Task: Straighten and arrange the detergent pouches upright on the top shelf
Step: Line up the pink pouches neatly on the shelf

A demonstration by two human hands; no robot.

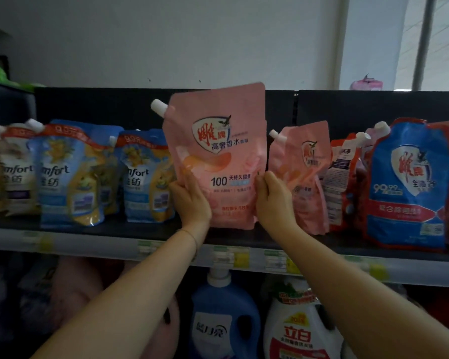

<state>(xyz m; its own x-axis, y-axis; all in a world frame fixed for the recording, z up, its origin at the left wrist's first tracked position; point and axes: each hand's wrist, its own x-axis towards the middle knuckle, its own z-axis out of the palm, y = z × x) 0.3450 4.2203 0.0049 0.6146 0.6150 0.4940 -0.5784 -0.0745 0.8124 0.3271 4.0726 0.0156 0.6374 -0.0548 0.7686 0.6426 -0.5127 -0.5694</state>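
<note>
Gripping the pink detergent pouch (218,141) by its lower side edges, left hand (191,200) and right hand (274,200) hold it upright at the top shelf (140,230) front, between a Comfort pouch (145,177) and a smaller pink pouch (303,177)

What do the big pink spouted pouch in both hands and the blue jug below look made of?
Big pink spouted pouch: probably flexible plastic film with a soft sheen; it buckles slightly between the gripping left hand and right hand. Blue jug: seemingly rigid moulded plastic, smooth.
</note>
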